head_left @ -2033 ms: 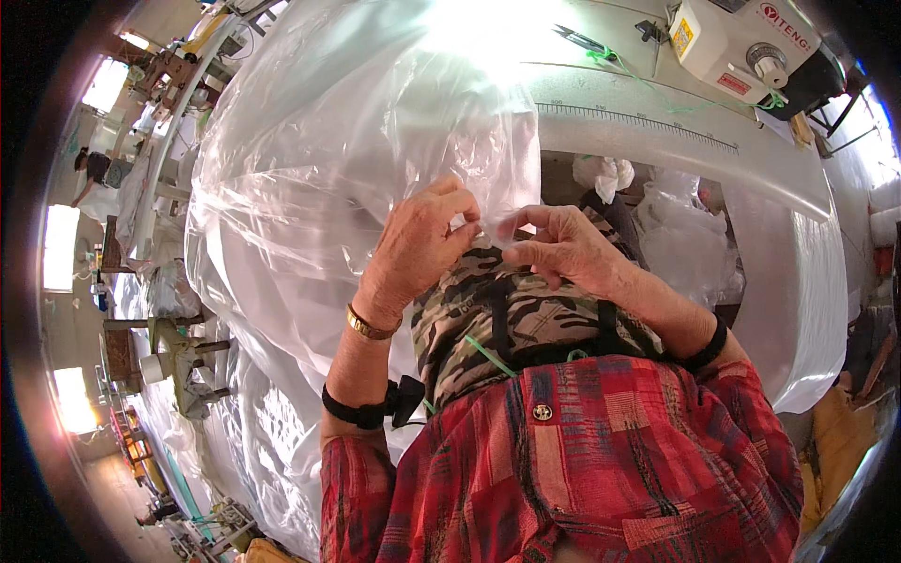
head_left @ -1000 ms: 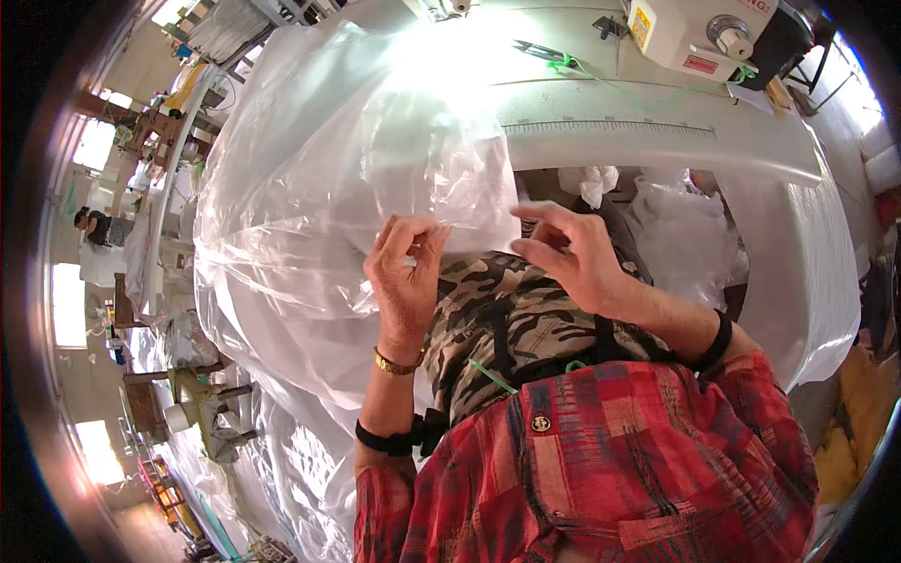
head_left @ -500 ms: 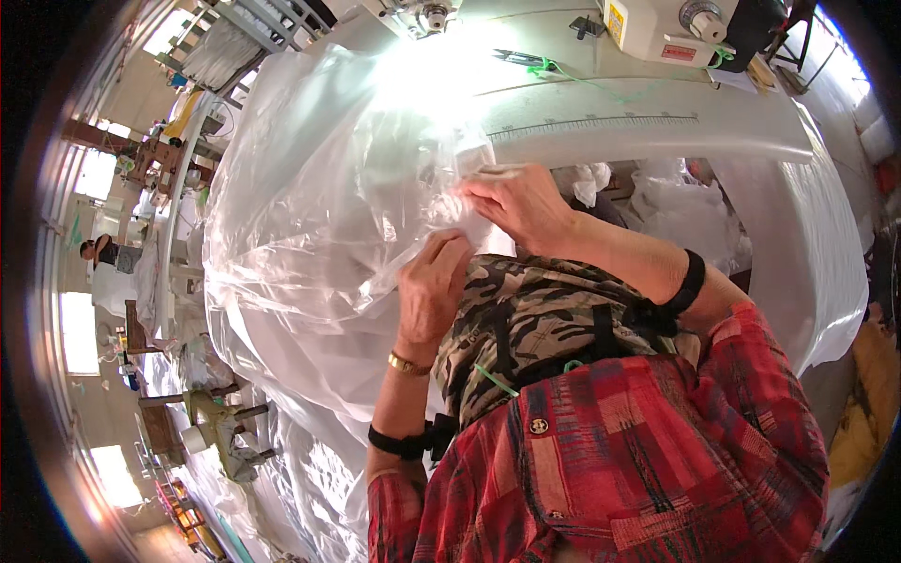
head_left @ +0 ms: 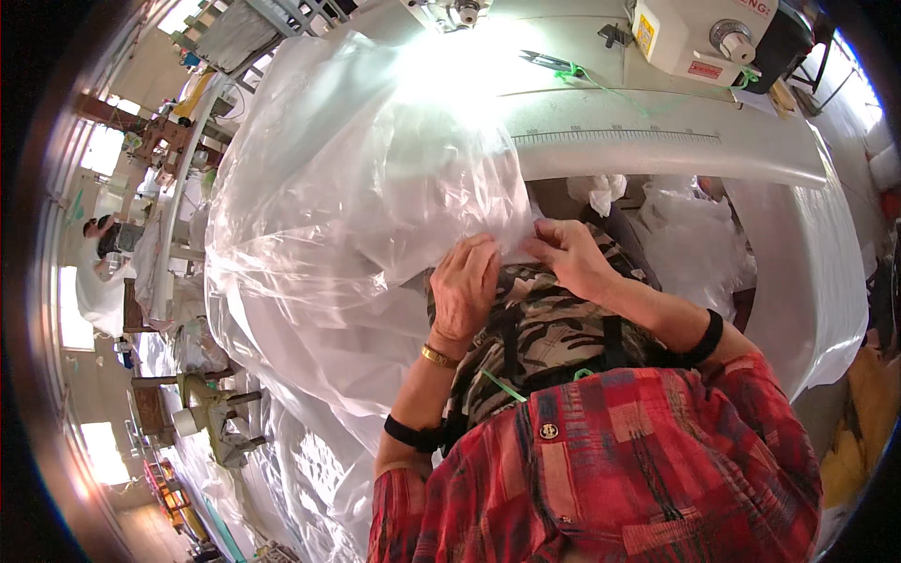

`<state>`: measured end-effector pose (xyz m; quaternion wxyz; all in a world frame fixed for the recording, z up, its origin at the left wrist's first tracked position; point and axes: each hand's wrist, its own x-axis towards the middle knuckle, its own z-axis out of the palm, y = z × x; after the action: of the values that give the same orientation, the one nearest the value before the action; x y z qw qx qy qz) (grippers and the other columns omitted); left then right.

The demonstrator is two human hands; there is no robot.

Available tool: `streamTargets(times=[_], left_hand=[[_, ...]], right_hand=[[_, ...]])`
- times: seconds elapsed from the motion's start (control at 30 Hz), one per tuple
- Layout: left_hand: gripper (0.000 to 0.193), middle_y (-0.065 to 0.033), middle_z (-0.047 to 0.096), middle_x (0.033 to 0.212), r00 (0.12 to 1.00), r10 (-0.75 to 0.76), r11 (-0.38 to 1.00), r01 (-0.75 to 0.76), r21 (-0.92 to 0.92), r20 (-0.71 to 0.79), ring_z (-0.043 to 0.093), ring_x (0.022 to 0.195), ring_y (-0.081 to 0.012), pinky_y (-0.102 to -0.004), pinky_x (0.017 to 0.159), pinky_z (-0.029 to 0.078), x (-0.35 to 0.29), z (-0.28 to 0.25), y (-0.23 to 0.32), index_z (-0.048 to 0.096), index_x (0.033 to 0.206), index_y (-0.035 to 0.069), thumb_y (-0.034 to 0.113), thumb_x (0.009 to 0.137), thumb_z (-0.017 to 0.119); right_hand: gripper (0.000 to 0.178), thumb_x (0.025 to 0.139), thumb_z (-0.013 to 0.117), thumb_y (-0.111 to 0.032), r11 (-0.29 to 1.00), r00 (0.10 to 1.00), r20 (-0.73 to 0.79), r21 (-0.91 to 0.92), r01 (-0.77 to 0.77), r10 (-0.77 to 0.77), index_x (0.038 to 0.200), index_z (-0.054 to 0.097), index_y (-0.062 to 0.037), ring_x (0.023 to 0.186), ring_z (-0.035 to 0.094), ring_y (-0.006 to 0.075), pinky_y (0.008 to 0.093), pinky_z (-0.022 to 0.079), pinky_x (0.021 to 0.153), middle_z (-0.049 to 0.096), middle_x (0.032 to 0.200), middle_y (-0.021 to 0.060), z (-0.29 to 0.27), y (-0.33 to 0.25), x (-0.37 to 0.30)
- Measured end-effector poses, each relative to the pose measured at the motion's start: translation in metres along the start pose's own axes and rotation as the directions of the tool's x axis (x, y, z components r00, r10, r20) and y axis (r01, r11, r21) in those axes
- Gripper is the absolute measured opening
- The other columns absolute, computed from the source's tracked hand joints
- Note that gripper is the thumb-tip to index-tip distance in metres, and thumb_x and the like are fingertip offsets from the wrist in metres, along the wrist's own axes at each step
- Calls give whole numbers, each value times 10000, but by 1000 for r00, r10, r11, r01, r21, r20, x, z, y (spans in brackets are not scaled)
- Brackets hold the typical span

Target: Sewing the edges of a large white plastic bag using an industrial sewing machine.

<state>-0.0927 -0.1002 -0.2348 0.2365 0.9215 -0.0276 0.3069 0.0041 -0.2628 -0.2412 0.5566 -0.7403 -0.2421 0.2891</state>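
Observation:
A large sheet of clear plastic film [head_left: 375,188] drapes from the sewing machine table down over my lap, glossy and wrinkled. Its near edge is pinched by my left hand [head_left: 464,286], fingers closed together on the film. Close beside it on the right, my right hand [head_left: 571,255] also pinches the film's edge between thumb and fingers. Both hands are just above my camouflage apron [head_left: 554,324]. White material [head_left: 319,342] hangs beneath the film on the left.
The sewing machine [head_left: 699,42] stands at the far right of the table, its needle area [head_left: 460,13] brightly lit. Thread snips [head_left: 549,62] with green cord lie near a printed ruler [head_left: 619,134]. Crumpled plastic [head_left: 690,230] lies below the table edge. A person [head_left: 117,235] is far left.
My hands have come nearer to my body, drawing the film's edge along; the right hand has moved down and right, level with the left. The film now lies smoother near the table.

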Motion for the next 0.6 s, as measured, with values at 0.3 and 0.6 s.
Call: streamTargets(times=[0.3,0.6], left_hand=[[278,-71,607,949,978,178,978,-188,90,111,613,800,-262,-367,678,497,10,-36,34,670,1059,88,98,782,645],[244,-20,591,954,957,213,940,-256,224,200,595,778,-194,-330,635,485,15,-43,43,665,998,118,153,758,689]], right_hand=[[301,993,519,-287,869,953,274,495,-25,-128,1048,662,-28,828,621,68,223,509,745,675,940,16,-4,-11,-15],[367,986,530,-346,739,961,265,664,-119,-84,942,651,-2,761,621,77,232,520,725,663,849,23,-6,-13,-17]])
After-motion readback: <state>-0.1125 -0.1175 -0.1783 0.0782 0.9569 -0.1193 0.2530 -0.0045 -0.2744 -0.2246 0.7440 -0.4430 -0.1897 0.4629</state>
